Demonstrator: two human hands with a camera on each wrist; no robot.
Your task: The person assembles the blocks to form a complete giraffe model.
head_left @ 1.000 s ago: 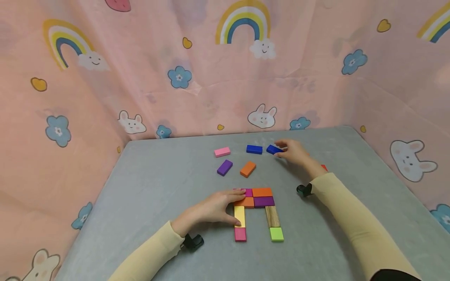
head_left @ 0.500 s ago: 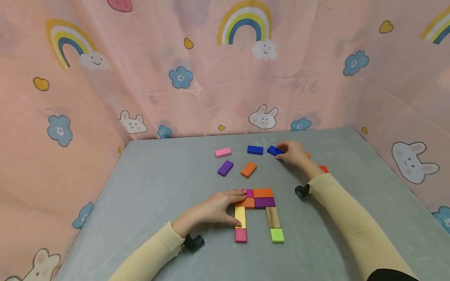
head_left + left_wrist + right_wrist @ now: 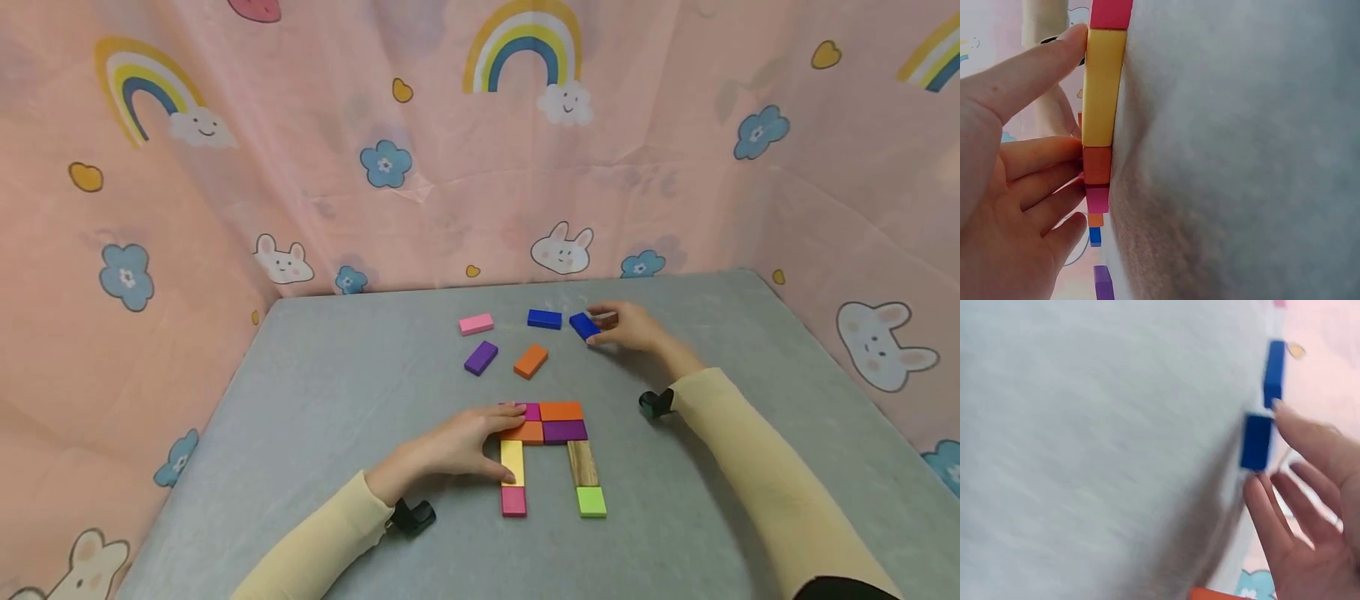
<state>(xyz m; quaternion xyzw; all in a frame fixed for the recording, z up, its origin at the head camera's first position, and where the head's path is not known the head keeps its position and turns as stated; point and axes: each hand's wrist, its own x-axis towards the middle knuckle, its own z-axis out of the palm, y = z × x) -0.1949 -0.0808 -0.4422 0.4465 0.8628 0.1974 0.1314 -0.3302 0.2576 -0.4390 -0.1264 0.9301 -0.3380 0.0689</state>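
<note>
My left hand (image 3: pixel 459 446) rests over the left part of a flat block arrangement, thumb against the yellow block (image 3: pixel 512 460) and fingertips on the magenta block (image 3: pixel 532 412) and orange block (image 3: pixel 522 432). Its fingers look fairly straight in the left wrist view. Beside these lie another orange block (image 3: pixel 561 411), a purple block (image 3: pixel 564 431), a wood-grain block (image 3: pixel 582 463), a lime block (image 3: pixel 591 502) and a pink-red block (image 3: pixel 513 502). Farther back, my right hand (image 3: pixel 630 327) pinches a blue block (image 3: pixel 1257 442) by its ends between thumb and index finger, at the table surface.
Loose blocks lie toward the back of the grey table (image 3: pixel 337 375): a second blue block (image 3: pixel 544 319), a light pink block (image 3: pixel 476 324), a purple block (image 3: pixel 481 358) and an orange block (image 3: pixel 531 362). A patterned pink curtain (image 3: pixel 435 217) hangs behind the table.
The blue block at my right hand has turned a little, its near end swinging toward me. My right forearm has shifted slightly right, covering the red and orange blocks. The left hand stays put.
</note>
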